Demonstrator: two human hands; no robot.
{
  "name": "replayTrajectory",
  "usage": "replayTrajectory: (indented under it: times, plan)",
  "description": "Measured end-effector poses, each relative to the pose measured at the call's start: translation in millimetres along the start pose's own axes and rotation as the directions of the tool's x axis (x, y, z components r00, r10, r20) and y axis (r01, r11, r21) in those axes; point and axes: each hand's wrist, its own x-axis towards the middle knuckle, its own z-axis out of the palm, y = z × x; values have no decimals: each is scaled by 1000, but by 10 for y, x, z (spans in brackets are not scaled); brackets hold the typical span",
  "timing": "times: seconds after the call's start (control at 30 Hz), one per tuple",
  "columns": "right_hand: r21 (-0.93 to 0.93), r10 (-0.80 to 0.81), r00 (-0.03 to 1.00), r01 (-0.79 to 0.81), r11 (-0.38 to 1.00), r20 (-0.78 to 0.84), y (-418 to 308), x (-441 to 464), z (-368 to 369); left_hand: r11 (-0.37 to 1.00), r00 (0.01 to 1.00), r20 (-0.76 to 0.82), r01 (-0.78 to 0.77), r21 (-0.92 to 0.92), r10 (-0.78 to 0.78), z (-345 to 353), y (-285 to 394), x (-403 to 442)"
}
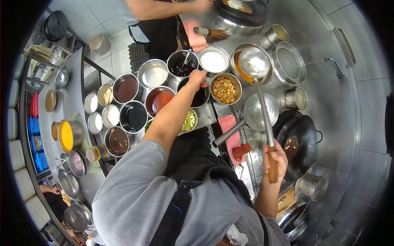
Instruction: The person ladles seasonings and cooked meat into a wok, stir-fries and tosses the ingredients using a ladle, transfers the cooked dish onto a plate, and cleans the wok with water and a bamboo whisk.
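Observation:
My left hand point(198, 78) reaches over a pot of dark liquid point(199, 95), its fingers curled together; what they hold, if anything, is hidden. My right hand point(276, 160) is wrapped round the wooden handle of a long ladle point(262, 98). The ladle's round bowl hangs over a pot of orange liquid point(245, 77). Beside the ladle's shaft lies a perforated strainer point(255, 112). Near my left hand stand a pot of golden-brown cubes point(225, 89), a pot of white contents point(213, 60) and a pot of black sauce with a spoon point(179, 69).
A co-worker's arm point(160, 9) extends above. A dark wok point(301, 143) sits at right, with a water tap point(335, 67) beyond. Several sauce pots, including one of red sauce point(159, 101), stand at left. A pink cloth point(228, 131) lies near the strainer; a bamboo brush point(213, 33) lies farther off.

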Motion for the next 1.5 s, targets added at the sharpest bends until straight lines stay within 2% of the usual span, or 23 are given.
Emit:
replayTrajectory:
  times: [0.1, 0.23, 0.37, 0.47, 0.5, 0.63, 0.7, 0.73, 0.8, 0.83, 0.9, 0.93, 1.0, 1.03, 1.1, 1.13, 1.23, 1.3, 1.33, 1.37, 1.43, 1.47, 1.5]
  plan:
    - [-19, 39, 997, -38, 999, 60, 88, 42, 237, 995, 999, -45, -26, -94, 22, 9, 99, 149]
    - [-55, 92, 987, -86, 995, 129, 292, 219, 340, 996, 999, -20, -47, 78, 48, -46, 152, 167]
    - [-182, 168, 981, -149, 972, 93, 483, 481, 390, 998, 999, -13, -49, 35, 49, -106, 150, 136]
    - [-336, 135, 985, -91, 937, 110, 682, 656, 420, 995, 996, -40, -80, -61, 78, -164, 144, 99]
    - [-332, 140, 984, -96, 938, 111, 763, 699, 400, 995, 996, -44, -77, -57, 74, -186, 136, 103]
    - [-559, 92, 994, -46, 828, 54, 1012, 814, 274, 991, 991, -72, -115, -64, 111, -242, 130, 138]
    - [-753, -57, 989, 140, 642, 136, 1099, 829, 202, 991, 988, -87, -132, -22, 130, -237, 132, 179]
    - [-756, -55, 990, 136, 640, 132, 1086, 812, 201, 991, 988, -84, -129, -25, 126, -229, 125, 200]
    - [-944, -170, 967, 229, 239, 192, 1035, 765, 224, 992, 991, -36, -127, 4, 127, -201, 129, 219]
    - [-946, -169, 968, 223, 237, 185, 1036, 764, 211, 992, 992, -30, -124, 4, 124, -175, 145, 223]
    - [-974, -204, 953, 225, -20, 224, 1068, 775, 175, 993, 994, -36, -104, 58, 106, -126, 169, 239]
    - [-976, -202, 955, 216, -18, 215, 1103, 788, 174, 993, 993, -46, -108, 43, 110, -109, 172, 245]
    - [-960, -202, 947, 216, -179, 251, 1216, 830, 228, 992, 993, -44, -110, 56, 113, -93, 177, 256]
    - [-961, -198, 948, 214, -178, 248, 1273, 827, 260, 991, 991, -49, -118, 65, 121, -99, 169, 254]
    - [-892, -102, 980, 198, 406, 172, 1375, 832, 354, 990, 990, -52, -129, 51, 132, -96, 152, 253]
    - [-719, 195, 978, -189, 669, -76, 1137, 734, 658, 990, 989, -56, -131, 58, 134, -94, 142, 267]
    - [-723, 190, 979, -183, 666, -72, 1087, 752, 583, 988, 989, -57, -131, 78, 135, -96, 148, 278]
    - [-785, 118, 992, -111, 610, -49, 1106, 848, 183, 987, 989, -54, -129, 93, 134, -98, 150, 292]
    - [-958, -67, 988, 149, 246, 137, 1050, 894, -84, 989, 989, -48, -140, 49, 142, -99, 118, 309]
    - [-921, -156, 916, 339, -192, 370, 955, 918, -276, 989, 988, -41, -150, 5, 150, -98, 102, 316]
    - [-888, -53, 952, 261, -379, 303, 524, 884, -307, 990, 989, -29, -142, 3, 142, -109, 114, 317]
    - [-882, 15, 977, 198, -427, 212, 314, 868, -165, 992, 992, -21, -127, 3, 127, -103, 99, 307]
    - [-881, 19, 978, 196, -431, 209, 275, 896, -125, 992, 992, -18, -122, -1, 122, -86, 90, 307]
